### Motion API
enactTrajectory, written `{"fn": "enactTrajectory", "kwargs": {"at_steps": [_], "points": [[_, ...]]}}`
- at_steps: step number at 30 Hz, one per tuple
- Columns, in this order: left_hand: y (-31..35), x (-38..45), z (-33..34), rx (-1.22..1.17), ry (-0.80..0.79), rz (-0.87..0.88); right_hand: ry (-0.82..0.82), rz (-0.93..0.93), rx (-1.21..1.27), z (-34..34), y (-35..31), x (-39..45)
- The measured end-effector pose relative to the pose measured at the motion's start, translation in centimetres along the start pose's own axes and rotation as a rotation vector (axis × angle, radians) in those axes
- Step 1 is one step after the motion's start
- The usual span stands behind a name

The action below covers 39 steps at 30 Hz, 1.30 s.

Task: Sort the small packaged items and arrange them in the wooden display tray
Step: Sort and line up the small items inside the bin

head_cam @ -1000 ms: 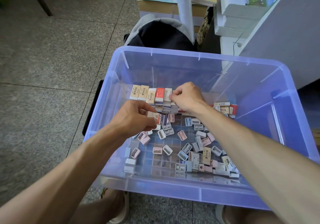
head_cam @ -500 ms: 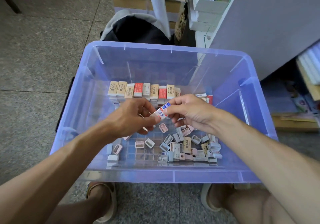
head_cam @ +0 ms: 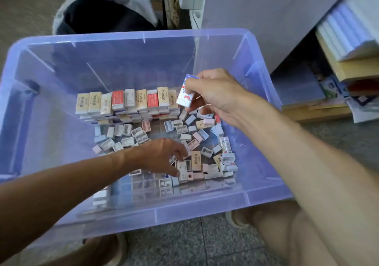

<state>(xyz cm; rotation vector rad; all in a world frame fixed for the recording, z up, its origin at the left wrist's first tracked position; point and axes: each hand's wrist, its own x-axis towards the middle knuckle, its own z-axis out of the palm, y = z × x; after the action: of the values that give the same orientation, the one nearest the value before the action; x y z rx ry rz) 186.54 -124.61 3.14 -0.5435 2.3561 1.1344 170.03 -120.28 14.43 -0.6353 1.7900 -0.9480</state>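
A person's knee [head_cam: 291, 237] and sandalled feet show at the near edge, on a speckled floor [head_cam: 184, 243], behind a clear blue plastic bin [head_cam: 155, 214]. Inside the bin, the left hand [head_cam: 158, 154] reaches low into a loose heap of small boxes [head_cam: 205, 142], pink, white and tan, many lying open side up; its fingers are bent down among the pieces and touch a pale one near the heap's front, though whether they have closed on it cannot be told. Higher and farther back, the right hand [head_cam: 217, 93] is raised above the heap, thumb and fingers pinching a blue-and-white packet [head_cam: 185, 96] held tilted in the air, clear of everything beneath it. Just left of that packet, along the bin's back part, a tidy row of stacked packets [head_cam: 125, 101] stands face up, tan labels mixed with red ones. No wooden tray can be made out under the boxes. Beyond the bin sit a dark bag with a grey rim [head_cam: 102, 13], a grey cabinet [head_cam: 266, 19], and, at right, piles of books [head_cam: 348, 39].
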Motion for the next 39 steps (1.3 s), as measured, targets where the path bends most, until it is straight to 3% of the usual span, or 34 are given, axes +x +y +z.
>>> {"fn": "enactTrajectory", "kwargs": {"at_steps": [5, 9, 16, 19, 24, 32, 39], "points": [[-0.9, 0.0, 1.4, 0.311, -0.026, 0.158, 0.027, -0.028, -0.003, -1.4, 0.1, -0.1], [-1.7, -1.5, 1.3, 0.276, -0.013, 0.213, 0.029, -0.044, -0.010, -1.9, 0.2, -0.2], [-1.3, -1.8, 2.1, 0.221, 0.023, 0.025, 0.034, -0.063, -0.052, -1.8, 0.1, -0.4], [-0.6, -0.8, 2.1, 0.169, -0.023, 0.030, 0.032, -0.069, -0.063, -1.8, 0.1, -0.4], [0.0, 0.4, 2.2, 0.275, 0.022, 0.054, 0.029, -0.072, -0.076, -1.3, 0.0, -0.4], [-1.4, -0.6, 1.5, 0.253, -0.099, 0.019, 0.025, -0.074, -0.089, -1.3, 0.0, -0.5], [-0.3, 0.3, 2.5, 0.195, -0.012, -0.024, 0.028, -0.075, -0.092, -1.4, 0.0, -0.6]]}}
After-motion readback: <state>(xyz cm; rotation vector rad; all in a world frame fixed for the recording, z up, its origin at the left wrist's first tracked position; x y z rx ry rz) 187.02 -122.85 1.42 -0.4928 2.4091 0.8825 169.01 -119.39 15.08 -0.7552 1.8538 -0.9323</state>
